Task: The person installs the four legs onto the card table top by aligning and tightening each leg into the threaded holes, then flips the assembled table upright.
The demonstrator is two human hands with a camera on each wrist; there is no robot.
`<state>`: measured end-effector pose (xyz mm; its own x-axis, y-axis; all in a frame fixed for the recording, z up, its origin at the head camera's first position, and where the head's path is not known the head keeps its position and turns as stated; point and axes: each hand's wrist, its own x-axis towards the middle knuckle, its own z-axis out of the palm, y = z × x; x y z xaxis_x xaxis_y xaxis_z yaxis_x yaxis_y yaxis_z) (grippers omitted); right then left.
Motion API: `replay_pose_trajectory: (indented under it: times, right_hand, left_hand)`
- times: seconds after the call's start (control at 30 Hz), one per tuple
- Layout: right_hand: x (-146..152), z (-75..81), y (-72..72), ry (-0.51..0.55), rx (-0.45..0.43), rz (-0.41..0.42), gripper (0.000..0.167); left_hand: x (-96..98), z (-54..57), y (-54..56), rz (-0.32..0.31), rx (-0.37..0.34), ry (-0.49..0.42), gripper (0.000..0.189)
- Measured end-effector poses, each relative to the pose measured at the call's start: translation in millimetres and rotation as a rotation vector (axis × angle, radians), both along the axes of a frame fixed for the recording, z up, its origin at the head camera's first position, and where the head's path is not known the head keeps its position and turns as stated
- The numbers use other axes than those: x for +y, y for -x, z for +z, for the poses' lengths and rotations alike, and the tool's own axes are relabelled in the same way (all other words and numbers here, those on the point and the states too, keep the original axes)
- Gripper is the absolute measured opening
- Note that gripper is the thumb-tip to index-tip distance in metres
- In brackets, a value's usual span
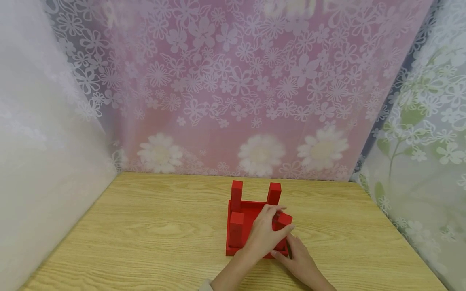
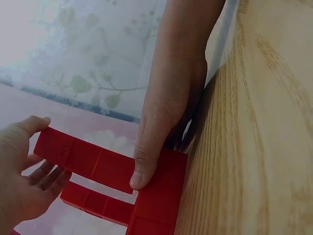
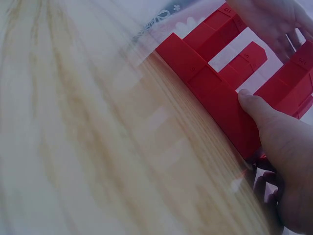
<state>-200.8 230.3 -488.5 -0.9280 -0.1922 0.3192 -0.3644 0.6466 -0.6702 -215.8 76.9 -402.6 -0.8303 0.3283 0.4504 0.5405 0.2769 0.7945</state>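
Note:
A red square tray-like base (image 1: 228,238) lies on the table with upright red posts at its corners. My left hand (image 1: 263,234) grips the top of the near right post (image 1: 285,219), its thumb on one side and fingers on the other. In the left wrist view that post (image 2: 93,161) bears a raised number. My right hand (image 1: 302,258) holds the base's near right corner. Seen from the right wrist, its thumb presses the outer wall of the base (image 3: 210,93), and the other fingers are partly hidden behind the corner. A thin dark strip (image 1: 289,250) shows beside the right hand, its kind unclear.
Other posts stand at the near left (image 1: 236,230), far left (image 1: 236,194) and far right (image 1: 274,193) corners. The wood-grain table (image 1: 145,226) extends around the base. Flowered curtains (image 1: 233,81) hang behind it and at the sides.

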Motion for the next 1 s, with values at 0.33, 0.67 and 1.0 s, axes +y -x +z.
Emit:
replay_pose_trajectory:
  times: [0.33,0.67,1.0]
  right_hand:
    - [-0.1,-1.4,0.0,-0.006,0.014,-0.006,0.057]
    - [0.1,-2.0,0.2,-0.005,0.040,0.007,0.053]
    - [-0.4,-0.2,-2.0,-0.008,0.015,0.005,0.068]
  left_hand:
    - [-4.5,3.5,1.1,0.007,-0.036,-0.010,0.029]
    - [-3.1,4.1,-0.2,-0.003,-0.022,0.053,0.033]
    - [-0.7,-0.7,1.0,0.006,0.003,0.022,0.034]
